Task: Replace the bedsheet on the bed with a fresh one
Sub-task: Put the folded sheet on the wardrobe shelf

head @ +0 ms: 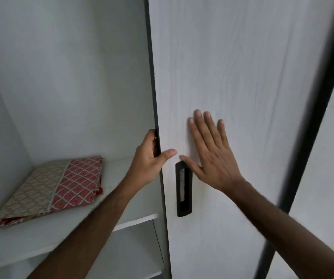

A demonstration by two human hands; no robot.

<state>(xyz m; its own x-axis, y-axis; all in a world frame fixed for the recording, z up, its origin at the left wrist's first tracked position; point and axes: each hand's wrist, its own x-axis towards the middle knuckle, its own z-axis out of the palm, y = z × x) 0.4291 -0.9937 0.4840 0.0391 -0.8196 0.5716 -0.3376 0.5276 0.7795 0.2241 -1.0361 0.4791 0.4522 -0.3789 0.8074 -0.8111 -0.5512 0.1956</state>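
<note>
A folded bedsheet, red and beige with a diamond pattern, lies on a white wardrobe shelf at the lower left. My left hand grips the dark left edge of the white sliding door, fingers curled behind it and thumb on the front. My right hand presses flat on the door face with straight, spread fingers, just above and right of the black recessed handle. The sheet is apart from both hands.
The wardrobe compartment is open on the left, with white inner walls and a lower shelf below. A second door panel with a black edge strip runs along the right side.
</note>
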